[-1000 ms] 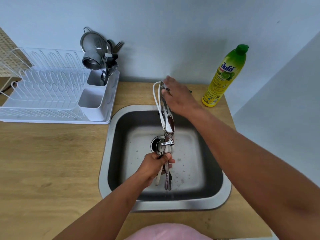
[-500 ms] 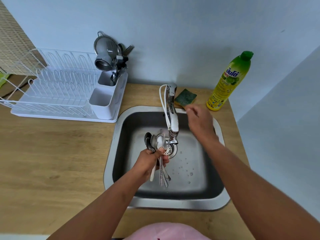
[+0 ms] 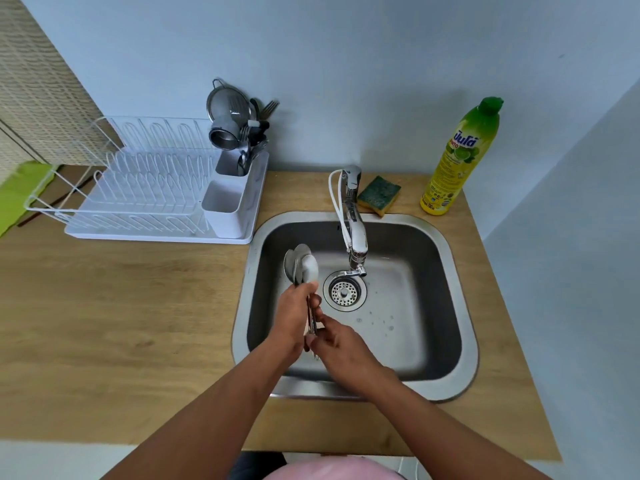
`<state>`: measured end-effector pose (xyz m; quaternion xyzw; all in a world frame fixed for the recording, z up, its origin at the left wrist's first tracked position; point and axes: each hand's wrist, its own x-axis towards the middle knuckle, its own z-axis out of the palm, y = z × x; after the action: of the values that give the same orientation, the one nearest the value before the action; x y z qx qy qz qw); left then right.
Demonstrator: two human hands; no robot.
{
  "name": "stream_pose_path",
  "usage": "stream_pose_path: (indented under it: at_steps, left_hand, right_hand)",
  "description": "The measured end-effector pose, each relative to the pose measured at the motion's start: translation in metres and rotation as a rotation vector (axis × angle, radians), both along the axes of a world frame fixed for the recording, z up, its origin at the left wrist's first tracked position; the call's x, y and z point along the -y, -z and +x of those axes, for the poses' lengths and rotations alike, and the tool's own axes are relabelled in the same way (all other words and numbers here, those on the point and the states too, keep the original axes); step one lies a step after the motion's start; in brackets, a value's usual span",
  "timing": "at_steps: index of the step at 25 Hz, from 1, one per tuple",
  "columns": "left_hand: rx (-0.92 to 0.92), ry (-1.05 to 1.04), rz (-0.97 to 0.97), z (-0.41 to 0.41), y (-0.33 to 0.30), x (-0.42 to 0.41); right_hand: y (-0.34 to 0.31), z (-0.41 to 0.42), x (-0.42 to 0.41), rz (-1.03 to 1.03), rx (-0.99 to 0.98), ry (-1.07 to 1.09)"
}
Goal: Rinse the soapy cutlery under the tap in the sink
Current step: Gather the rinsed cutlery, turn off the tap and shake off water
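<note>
A bundle of metal spoons (image 3: pixel 302 266) stands bowl-end up over the left part of the steel sink (image 3: pixel 464 344). My left hand (image 3: pixel 294 320) is closed around the middle of their handles. My right hand (image 3: pixel 341 341) touches the lower handle ends, fingers curled on them. The chrome tap (image 3: pixel 355 226) reaches over the sink, its spout above the drain (image 3: pixel 344 291), to the right of the spoons. No water stream is visible.
A white dish rack (image 3: pixel 152 199) with a cutlery caddy holding utensils and a metal strainer stands on the wooden counter at left. A green sponge (image 3: pixel 379 194) and a yellow dish soap bottle (image 3: pixel 459 157) sit behind the sink.
My right hand came off the tap handle and down to the spoon handles. My left hand moved the spoons left, away from under the spout.
</note>
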<state>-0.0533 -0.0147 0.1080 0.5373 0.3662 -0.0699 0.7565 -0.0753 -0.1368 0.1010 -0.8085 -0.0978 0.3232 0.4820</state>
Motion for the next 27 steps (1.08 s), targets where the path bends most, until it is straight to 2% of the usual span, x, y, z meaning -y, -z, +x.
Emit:
stream_pose_path:
  at_steps: [2, 5, 8, 13, 17, 22, 27]
  left_hand:
    - [0.027, -0.005, -0.032, -0.003, -0.004, -0.005]
    - [0.047, 0.080, 0.038, -0.005, -0.008, -0.014]
    - [0.066, 0.245, 0.152, -0.004, -0.019, -0.025]
    - [0.259, 0.562, 0.323, 0.000, -0.040, -0.050]
    - [0.244, 0.669, 0.414, 0.006, -0.040, -0.062]
    - [0.244, 0.805, 0.748, 0.005, -0.038, -0.068]
    - [0.323, 0.756, 0.685, 0.014, -0.047, -0.076]
  right_hand:
    - [0.000, 0.001, -0.004, -0.013, 0.006, -0.017]
    - [-0.002, -0.003, -0.014, 0.032, 0.024, 0.011]
    - [-0.006, -0.002, -0.026, 0.069, 0.020, 0.093]
    - [-0.026, 0.004, -0.034, 0.118, 0.035, 0.169]
    - [-0.032, -0.001, -0.049, 0.007, 0.198, 0.147]
    - [-0.032, 0.003, -0.059, -0.204, 0.316, 0.071]
    - [-0.041, 0.028, -0.062, -0.250, 0.323, 0.078]
